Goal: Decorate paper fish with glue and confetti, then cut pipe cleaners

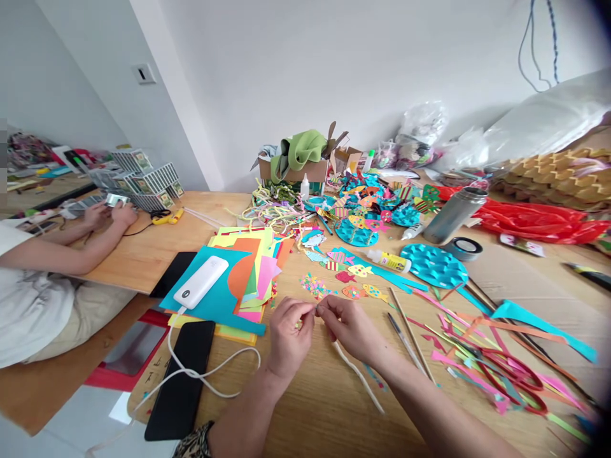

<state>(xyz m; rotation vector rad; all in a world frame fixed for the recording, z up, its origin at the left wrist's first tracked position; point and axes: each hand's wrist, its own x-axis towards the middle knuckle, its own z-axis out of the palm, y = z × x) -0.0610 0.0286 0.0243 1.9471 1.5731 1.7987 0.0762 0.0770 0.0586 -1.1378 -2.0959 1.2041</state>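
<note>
My left hand (pixel 292 331) and my right hand (pixel 351 324) meet above the table, thumbs and forefingers pinched together at the tips. What sits between the fingertips is tiny and mostly hidden. A white cord (pixel 360 378) runs from beneath my right hand's fingers down toward the table front. Just beyond my hands lie a little heap of confetti bits (pixel 315 286) and paper fish, among them an orange fish (pixel 353 292) and a yellow fish (pixel 375 292). To the right of my right hand are a pen (pixel 402 336) and a thin wooden stick (pixel 411 332).
Left are coloured paper sheets (pixel 252 254), a white power bank (pixel 201 282) and a black phone (pixel 184 381). Right are red scissors (pixel 515 378), paper strips, a blue-painted disc (pixel 434 266), glue bottle (pixel 389 261) and steel flask (pixel 456 215). Another person's hands (pixel 109 215) work far left.
</note>
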